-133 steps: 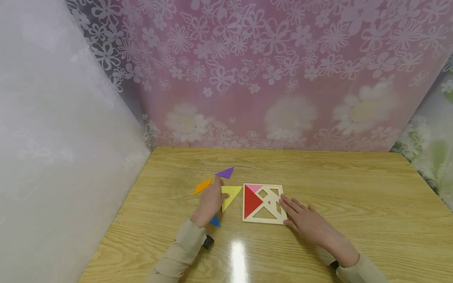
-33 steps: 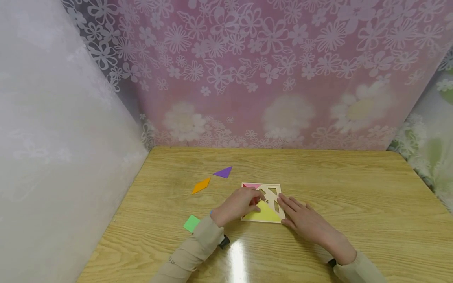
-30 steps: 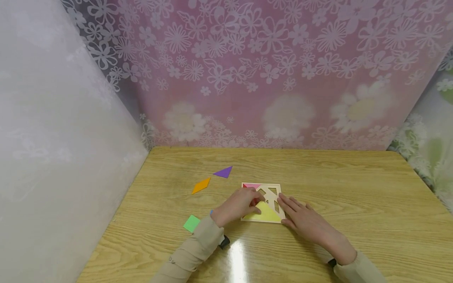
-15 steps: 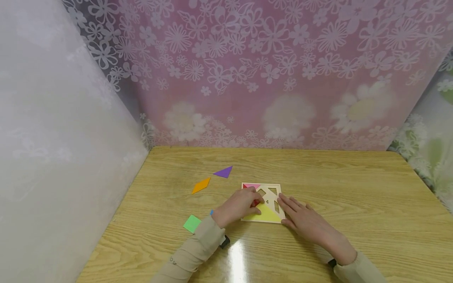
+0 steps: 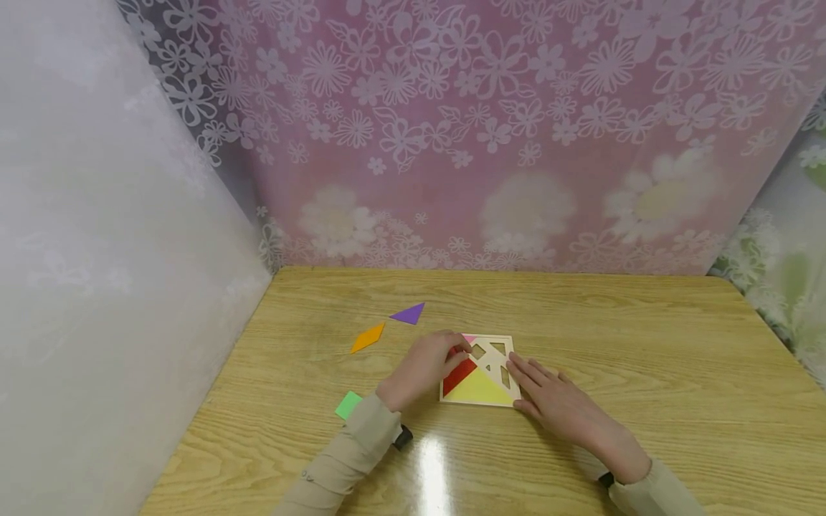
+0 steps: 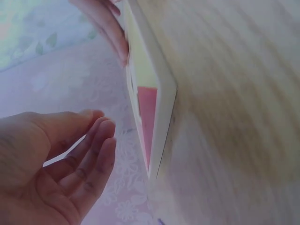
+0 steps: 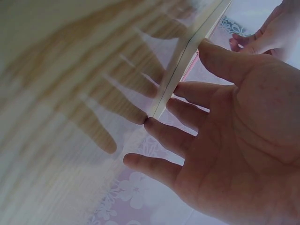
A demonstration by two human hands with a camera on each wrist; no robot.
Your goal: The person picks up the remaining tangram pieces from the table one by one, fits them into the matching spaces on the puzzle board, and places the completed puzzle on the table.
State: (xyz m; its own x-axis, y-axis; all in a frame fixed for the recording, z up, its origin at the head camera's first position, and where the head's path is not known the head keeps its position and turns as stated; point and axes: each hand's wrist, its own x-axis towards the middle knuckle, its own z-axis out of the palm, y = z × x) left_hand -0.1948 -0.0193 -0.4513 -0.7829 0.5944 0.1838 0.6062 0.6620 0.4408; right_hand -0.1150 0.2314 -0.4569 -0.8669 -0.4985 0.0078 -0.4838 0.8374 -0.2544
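On the table, from left to right: green square, partly hidden by a sleeve; orange diamond; purple triangle. Next, left hand, released, with thumb and fingers loosely curved around nothing, just beside the board. Near the fingertips, partly covered: red triangle and pink triangle, both in the board, with yellow triangle bordering the red. Far right: right hand, grasping nothing, straight fingers touching the board's right edge.
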